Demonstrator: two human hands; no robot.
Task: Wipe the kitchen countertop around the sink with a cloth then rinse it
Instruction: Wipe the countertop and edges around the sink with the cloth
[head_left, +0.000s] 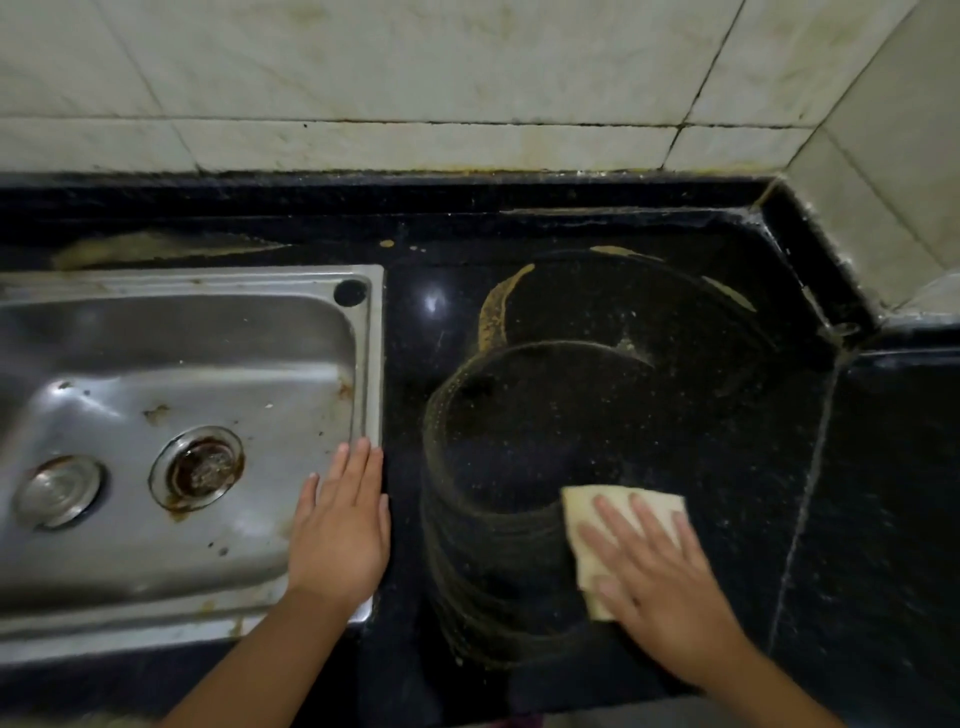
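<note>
A folded pale yellow cloth (587, 525) lies on the black stone countertop (597, 415), right of the steel sink (171, 374). My right hand (660, 577) presses flat on the cloth with its fingers spread over it. Curved, dusty yellowish wipe streaks (493, 312) arc over the counter to the cloth's left and behind it. My left hand (340, 525) rests flat and empty on the sink's right rim, fingers together and pointing away from me.
The sink basin holds a rusty drain (200, 470) and a round steel plug (57, 491). Stained white wall tiles (415, 83) run behind the counter and form a corner at the right. A seam (810, 478) divides the counter to the right.
</note>
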